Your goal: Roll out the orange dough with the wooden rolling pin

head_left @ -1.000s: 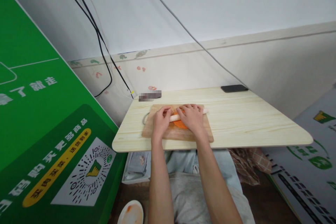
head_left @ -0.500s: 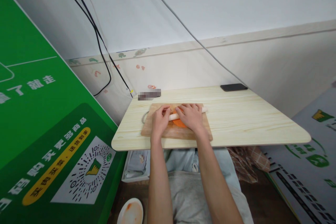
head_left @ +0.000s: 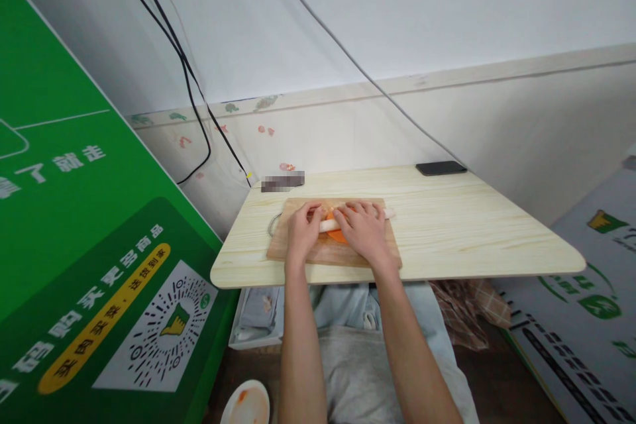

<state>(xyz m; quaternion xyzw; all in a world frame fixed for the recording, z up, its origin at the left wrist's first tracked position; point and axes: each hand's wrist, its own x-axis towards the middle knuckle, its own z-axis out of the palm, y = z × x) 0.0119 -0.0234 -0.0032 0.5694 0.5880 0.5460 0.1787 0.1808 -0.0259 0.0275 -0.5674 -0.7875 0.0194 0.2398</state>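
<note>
On the wooden cutting board (head_left: 342, 256) lies a flat orange sheet of what looks like dough (head_left: 338, 236), partly covered by my hands. A pale wooden rolling pin (head_left: 328, 225) rests across it, its right end poking out past my right hand. My left hand (head_left: 302, 230) curls over the pin's left end, thumb toward the middle. Bent fingers of my right hand (head_left: 365, 228) lie over the pin's right part and press down on it. Under the palms the pin is hidden.
The board sits near the front edge of a light wood-grain table (head_left: 472, 232). A black phone (head_left: 441, 168) lies at the back, and a blurred-out dark item (head_left: 283, 181) at back left. Below are a stained white plate (head_left: 246, 404) and a white box (head_left: 256, 318). A green panel (head_left: 99, 212) stands left.
The rolling pin and my right hand have shifted slightly toward me over the orange sheet. My left hand stays at nearly the same spot on the pin.
</note>
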